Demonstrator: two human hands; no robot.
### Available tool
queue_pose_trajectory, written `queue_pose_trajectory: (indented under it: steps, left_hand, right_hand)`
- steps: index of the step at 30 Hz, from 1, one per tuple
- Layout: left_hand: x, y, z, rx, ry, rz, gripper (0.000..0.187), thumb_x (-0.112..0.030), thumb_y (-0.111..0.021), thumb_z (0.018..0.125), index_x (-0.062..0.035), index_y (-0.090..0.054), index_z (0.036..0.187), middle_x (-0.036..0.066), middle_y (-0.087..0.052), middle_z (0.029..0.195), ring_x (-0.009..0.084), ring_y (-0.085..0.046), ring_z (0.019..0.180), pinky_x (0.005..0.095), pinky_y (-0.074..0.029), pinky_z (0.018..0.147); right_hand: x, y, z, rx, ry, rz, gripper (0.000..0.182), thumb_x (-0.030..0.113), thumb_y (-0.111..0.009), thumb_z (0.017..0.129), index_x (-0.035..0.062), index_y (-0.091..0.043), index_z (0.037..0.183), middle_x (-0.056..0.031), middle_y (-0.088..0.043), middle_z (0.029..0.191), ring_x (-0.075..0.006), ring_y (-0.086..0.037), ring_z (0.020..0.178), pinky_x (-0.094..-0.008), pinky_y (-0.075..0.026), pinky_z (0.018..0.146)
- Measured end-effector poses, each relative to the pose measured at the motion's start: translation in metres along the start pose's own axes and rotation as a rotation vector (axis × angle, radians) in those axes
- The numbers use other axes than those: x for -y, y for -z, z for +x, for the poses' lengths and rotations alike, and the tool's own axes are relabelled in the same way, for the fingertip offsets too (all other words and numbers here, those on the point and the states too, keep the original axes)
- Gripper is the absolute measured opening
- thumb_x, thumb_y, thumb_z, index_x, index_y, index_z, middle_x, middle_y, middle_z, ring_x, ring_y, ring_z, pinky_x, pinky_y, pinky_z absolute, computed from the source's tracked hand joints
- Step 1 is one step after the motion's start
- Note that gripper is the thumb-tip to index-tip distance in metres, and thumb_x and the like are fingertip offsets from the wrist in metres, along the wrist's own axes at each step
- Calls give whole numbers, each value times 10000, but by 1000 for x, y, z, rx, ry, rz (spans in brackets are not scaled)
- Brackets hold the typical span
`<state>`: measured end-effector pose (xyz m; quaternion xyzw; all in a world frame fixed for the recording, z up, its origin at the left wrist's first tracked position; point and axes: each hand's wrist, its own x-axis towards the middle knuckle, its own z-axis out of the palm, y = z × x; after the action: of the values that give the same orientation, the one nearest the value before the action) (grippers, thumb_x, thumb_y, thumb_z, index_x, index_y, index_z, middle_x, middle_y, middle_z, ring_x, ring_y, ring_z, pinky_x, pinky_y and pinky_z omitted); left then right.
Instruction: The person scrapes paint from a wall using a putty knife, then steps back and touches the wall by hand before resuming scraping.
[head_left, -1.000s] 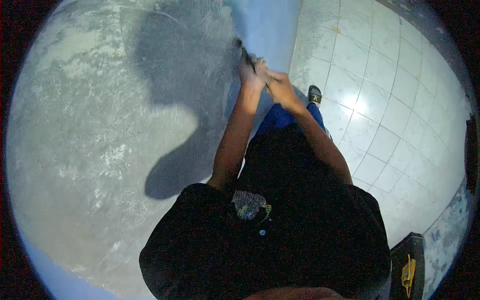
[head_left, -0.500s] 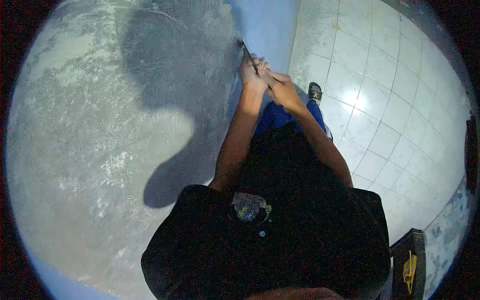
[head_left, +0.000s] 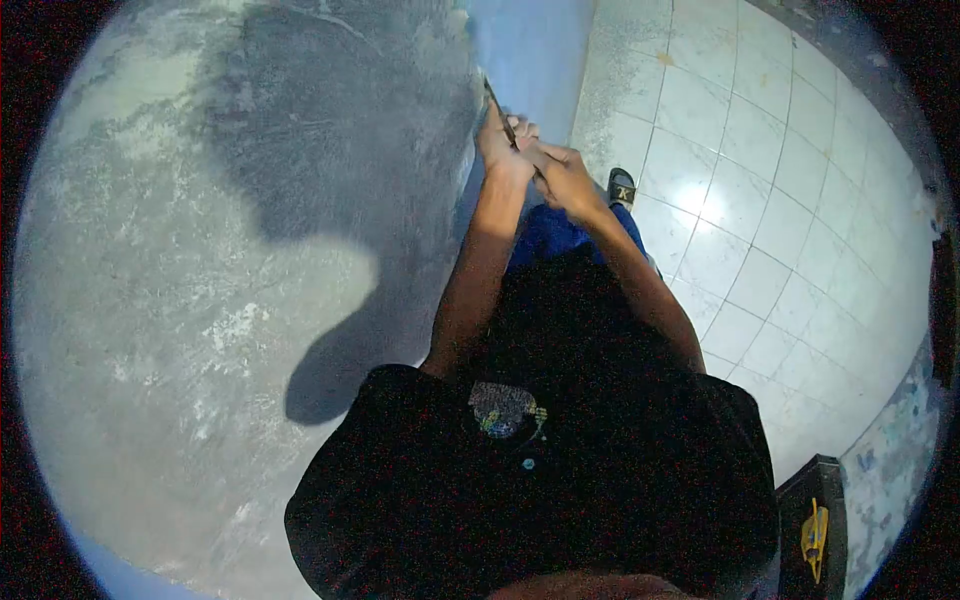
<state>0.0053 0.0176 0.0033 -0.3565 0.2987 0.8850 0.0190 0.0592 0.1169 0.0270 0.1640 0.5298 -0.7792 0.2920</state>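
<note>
Head view, hands: the left hand [head_left: 497, 150] and the right hand [head_left: 562, 178] are seen close together, touching, both arms stretched out toward the wall.
Head view, tool: a thin dark scraper [head_left: 497, 108] is held in both hands; its tip is pressed against the grey wall [head_left: 200, 300], right at the edge where the grey patch meets the blue paint [head_left: 535, 60].
Grip: both hands are clamped on the scraper handle, the left one higher up, the right one just behind it; the fingers are closed around it.
Change over the last second: the tool tip has been moved slightly upward along the grey-blue edge, and the hands have been carried up with it; the clamped hold has been kept throughout.
Change in the surroundings: the shadow [head_left: 330, 200] on the wall has shifted a little, and the sandal [head_left: 621, 187] now shows a bit further left and lower in the picture.
Meaning, as a judgement: a short scraping stroke along the paint edge appears to be under way, with blue paint left to the right of the tip.
Rest: white floor tiles [head_left: 760, 200] are seen on the right, and a dark box with a yellow item [head_left: 815, 535] at the lower right.
</note>
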Motion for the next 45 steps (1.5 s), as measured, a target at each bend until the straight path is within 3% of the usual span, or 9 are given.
queue_pose_trajectory:
  steps: [15,18,23,26,30,31,39,42,45]
  left_hand:
    - [-1,6,-6,68,-64,-3,283,-371,-481,856,-111,-426,759,17,-364,566,156,-356,448,274,-338,438]
    - [10,-4,9,-97,-51,75,328,-385,-428,882,-77,-489,788,19,-401,569,146,-363,426,272,-307,414]
    - [-5,0,-7,-29,-40,29,298,-363,-474,860,-106,-424,719,18,-370,551,151,-320,406,265,-304,396]
    - [10,-13,3,-93,-22,-21,284,-353,-444,877,-108,-430,734,3,-370,546,130,-315,395,232,-309,402]
    - [-1,4,-4,169,-63,7,307,-360,-434,885,-98,-413,726,25,-370,548,145,-335,423,268,-322,432]
    - [-4,1,1,-49,-63,187,308,-365,-453,878,-96,-416,733,24,-374,565,150,-343,444,264,-322,426]
    - [-4,4,-8,-219,35,149,380,-415,-526,831,-100,-380,679,19,-350,572,160,-363,469,264,-319,417]
    - [12,12,-8,-71,-14,-96,359,-392,-555,819,-111,-381,679,16,-353,560,151,-361,473,264,-318,415]
    - [-3,-1,-6,-31,-75,99,324,-366,-491,855,-102,-382,702,16,-346,549,150,-352,465,275,-316,427]
  right_hand:
    - [6,-1,-11,81,-119,110,347,437,-543,817,108,-515,711,46,-370,493,-36,-290,359,-196,-189,314]
    - [5,3,1,-26,-112,109,339,427,-540,822,106,-520,716,42,-369,486,-41,-285,350,-199,-185,311]
    - [2,-4,-6,47,-109,56,329,404,-533,832,84,-593,877,47,-362,488,-39,-289,359,-201,-187,312]
    - [1,12,8,19,-106,108,320,390,-526,839,79,-591,877,42,-376,483,-45,-292,350,-210,-187,309]
    - [6,-3,-10,36,-104,86,321,410,-535,829,92,-578,820,50,-368,484,-43,-283,352,-201,-189,312]
    - [-5,-3,1,21,-23,-40,326,422,-540,823,100,-570,786,48,-367,481,-43,-280,346,-204,-186,309]
    - [-9,2,-5,-6,-153,-5,357,445,-533,818,93,-593,823,53,-353,486,-41,-286,360,-202,-191,317]
    - [-8,8,-9,41,-135,74,357,439,-533,819,88,-594,787,44,-372,485,-45,-301,362,-211,-195,315]
    - [-15,-5,5,-65,25,-58,353,416,-537,823,80,-590,728,32,-400,489,-53,-312,358,-215,-200,313]
